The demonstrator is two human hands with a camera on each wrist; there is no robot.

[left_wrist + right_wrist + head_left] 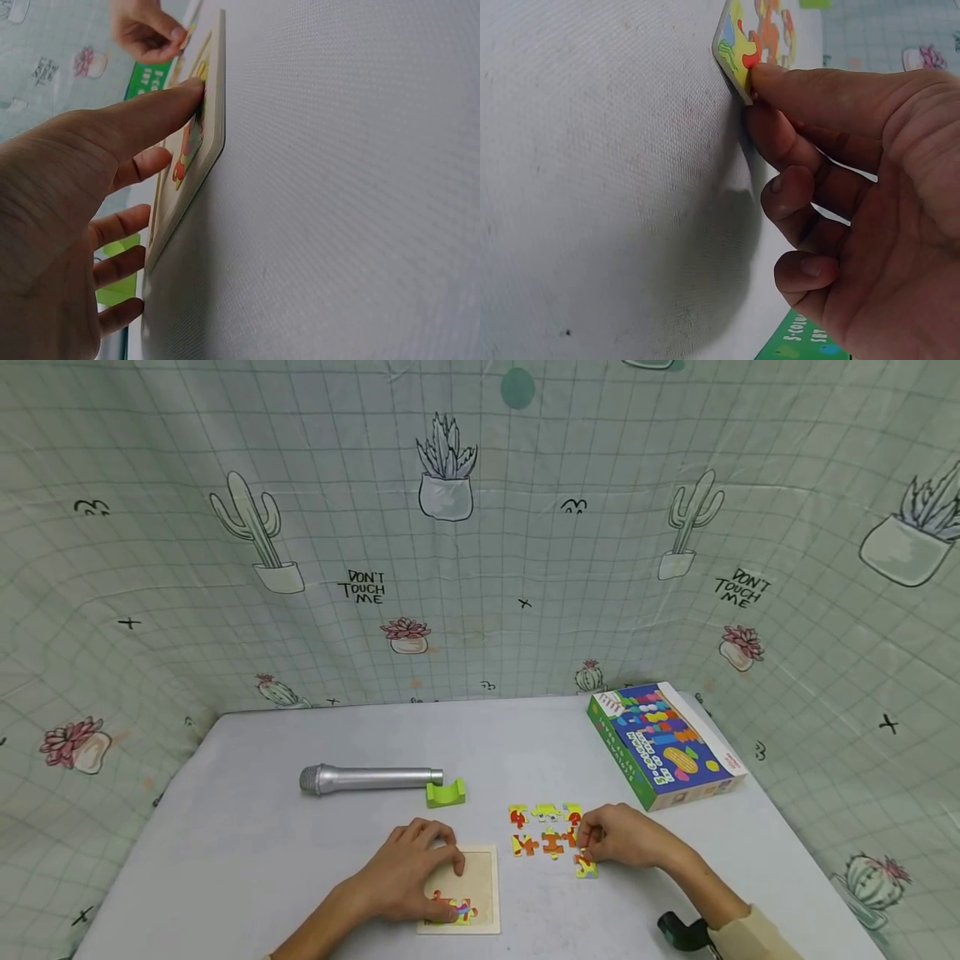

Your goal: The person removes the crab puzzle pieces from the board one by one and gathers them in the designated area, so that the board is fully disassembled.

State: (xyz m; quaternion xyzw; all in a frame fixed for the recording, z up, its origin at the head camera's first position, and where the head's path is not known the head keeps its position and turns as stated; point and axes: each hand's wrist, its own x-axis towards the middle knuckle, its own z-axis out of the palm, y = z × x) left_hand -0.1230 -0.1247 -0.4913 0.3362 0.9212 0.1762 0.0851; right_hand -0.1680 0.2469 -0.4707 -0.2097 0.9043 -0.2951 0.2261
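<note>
A shallow light-wood puzzle tray lies on the table, with joined colourful puzzle pieces along its near edge. My left hand reaches over the tray's left side. Its thumb rests on those pieces, while the other fingers spread near the tray's side. To the right of the tray, several loose yellow, red and orange pieces lie face up in rows. My right hand pinches a yellow puzzle piece with red and blue marks between thumb and index finger, at the near right corner of this group.
A silver microphone lies behind the tray beside a lime-green curved block. At the back right is a blue and green game box. A dark green object is near my right forearm. Printed cloth hangs behind the table.
</note>
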